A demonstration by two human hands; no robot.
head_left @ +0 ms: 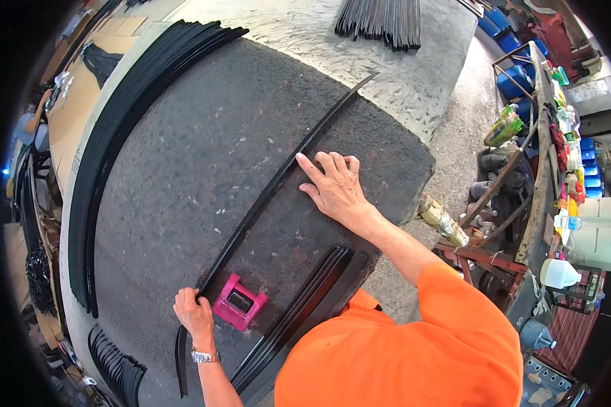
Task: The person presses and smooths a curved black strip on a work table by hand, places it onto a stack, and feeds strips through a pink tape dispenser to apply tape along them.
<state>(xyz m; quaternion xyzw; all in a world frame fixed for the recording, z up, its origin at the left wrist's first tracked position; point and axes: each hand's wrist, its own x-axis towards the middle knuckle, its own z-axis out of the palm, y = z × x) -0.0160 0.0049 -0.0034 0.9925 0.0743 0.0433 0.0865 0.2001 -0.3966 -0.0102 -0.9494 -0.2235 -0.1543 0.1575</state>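
A long, thin black strip [268, 189] lies in a gentle curve across the dark worktop. My left hand [195, 315], with a metal-banded watch at the wrist, is closed around the strip's nearer part. The strip's near end [181, 363] extends past that hand. Farther up, my right hand [335, 185] is spread open, its index fingertip touching the strip's edge and its other fingers apart over the surface. Just right of my left hand sits a magenta, frame-shaped block [231, 315] with a dark insert. Several dark strips [302, 306] lie together near my body.
A large curved bundle of black strips [91, 183] lines the worktop's left side. Another bundle [380, 24] lies at the far edge, and shorter pieces [115, 366] at lower left. A cluttered bench [533, 183] stands at right. Another person [34, 125] is at far left.
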